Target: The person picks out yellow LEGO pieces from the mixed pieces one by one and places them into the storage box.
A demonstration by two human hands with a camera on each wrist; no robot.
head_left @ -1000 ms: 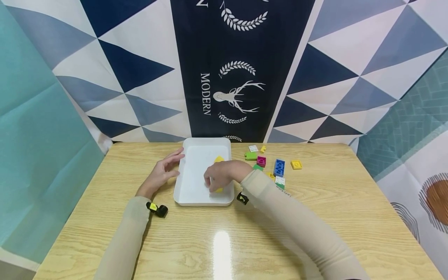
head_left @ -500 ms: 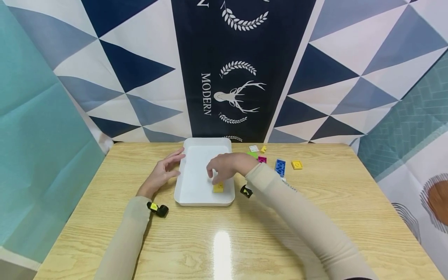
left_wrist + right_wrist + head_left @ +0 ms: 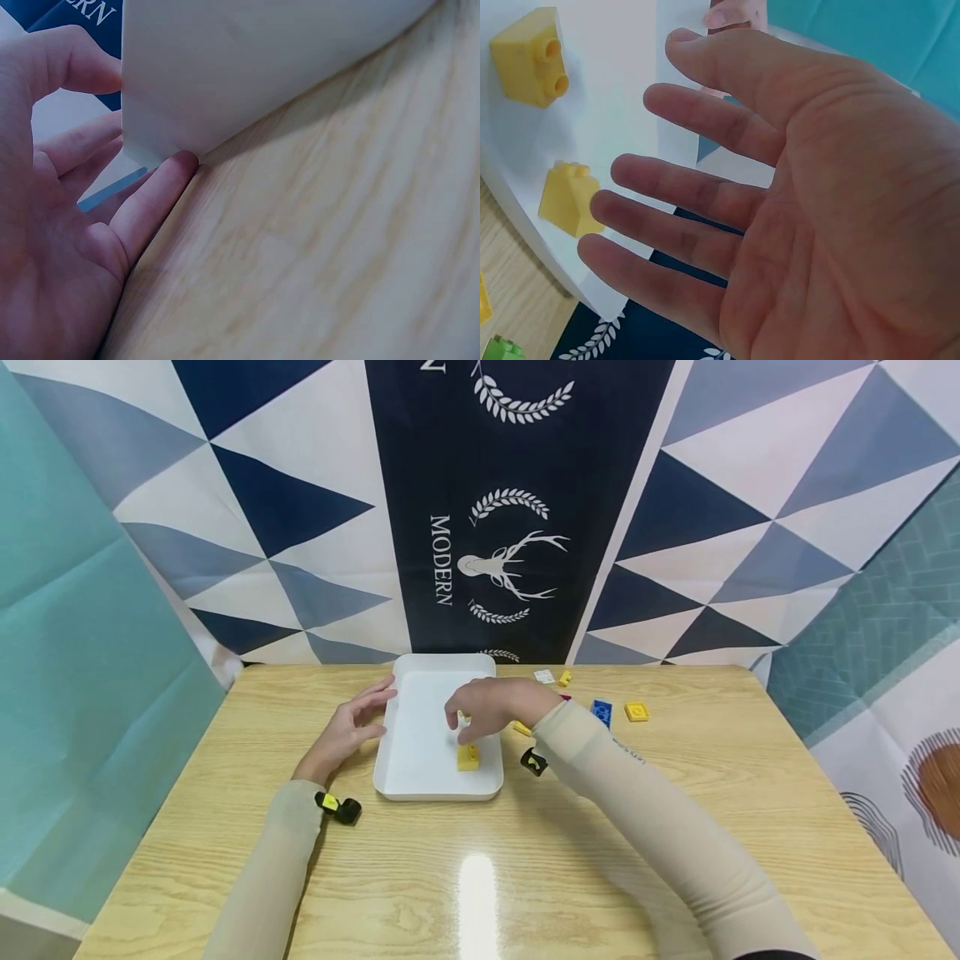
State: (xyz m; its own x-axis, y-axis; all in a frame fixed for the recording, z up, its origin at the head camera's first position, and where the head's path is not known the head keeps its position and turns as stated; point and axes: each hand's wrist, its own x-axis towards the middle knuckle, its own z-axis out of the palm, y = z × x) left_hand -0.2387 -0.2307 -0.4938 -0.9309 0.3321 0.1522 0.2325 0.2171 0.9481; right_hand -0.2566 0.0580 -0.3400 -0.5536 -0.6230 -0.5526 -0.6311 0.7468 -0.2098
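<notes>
A white tray (image 3: 417, 752) lies on the wooden table. My left hand (image 3: 347, 735) rests against its left side; in the left wrist view the fingers (image 3: 161, 196) and thumb touch the tray's outer wall (image 3: 225, 75). Over the tray's right half hovers my right hand (image 3: 487, 706), fingers spread and nothing held, as the right wrist view shows. Two yellow toy bricks sit apart inside the tray: a sloped one with two studs (image 3: 532, 60), seen in the head view as the nearer yellow brick (image 3: 467, 758), and a farther yellow brick (image 3: 568, 199), mostly hidden by the hand in the head view.
Right of the tray lie loose toy bricks: a white one (image 3: 543, 677), a small yellow one (image 3: 566, 678), a blue one (image 3: 602, 712) and a square yellow one (image 3: 636, 712). My right forearm (image 3: 637, 810) covers others. A patterned cloth (image 3: 480, 510) hangs behind the table.
My right hand has let go of the nearer yellow brick, rising and shifting slightly away and to the right with its fingers loosened. The left hand has stayed against the tray.
</notes>
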